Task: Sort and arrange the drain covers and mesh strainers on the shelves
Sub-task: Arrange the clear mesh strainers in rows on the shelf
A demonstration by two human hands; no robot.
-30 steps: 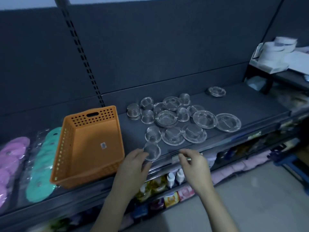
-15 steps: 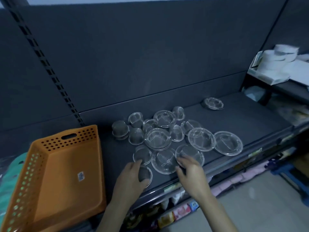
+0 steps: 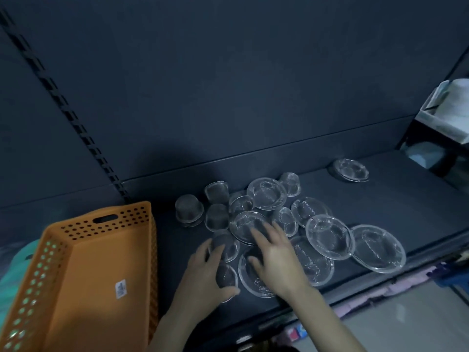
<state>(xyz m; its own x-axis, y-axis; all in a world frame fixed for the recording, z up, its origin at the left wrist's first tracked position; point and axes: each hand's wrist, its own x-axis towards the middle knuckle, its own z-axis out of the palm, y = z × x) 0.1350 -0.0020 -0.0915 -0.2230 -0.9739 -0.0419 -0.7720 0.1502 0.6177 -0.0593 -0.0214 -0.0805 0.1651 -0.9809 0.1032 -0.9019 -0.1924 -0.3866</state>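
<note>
Several metal mesh strainers lie in a loose cluster on the dark shelf [image 3: 396, 199]: small cup-shaped ones [image 3: 189, 210] at the left and back, wide flat ones [image 3: 378, 247] at the right. My left hand [image 3: 205, 278] grips a small cup strainer [image 3: 225, 275] near the shelf's front. My right hand [image 3: 272, 252] reaches over a wide flat strainer [image 3: 253, 280] with fingers spread, their tips on another wide strainer [image 3: 245, 224]. One more strainer [image 3: 350, 170] sits apart at the back right.
An orange perforated plastic basket [image 3: 83, 283] stands at the left on the same shelf. Teal packets [image 3: 15, 265] lie beyond it. White packaged goods [image 3: 449, 110] fill the neighbouring shelf at the right. Lower shelves with coloured packets [image 3: 297, 331] show under the front edge.
The view has moved closer and rightward. My right hand has gone from the front edge forward over the wide strainers. My left hand still holds the small strainer, now further in.
</note>
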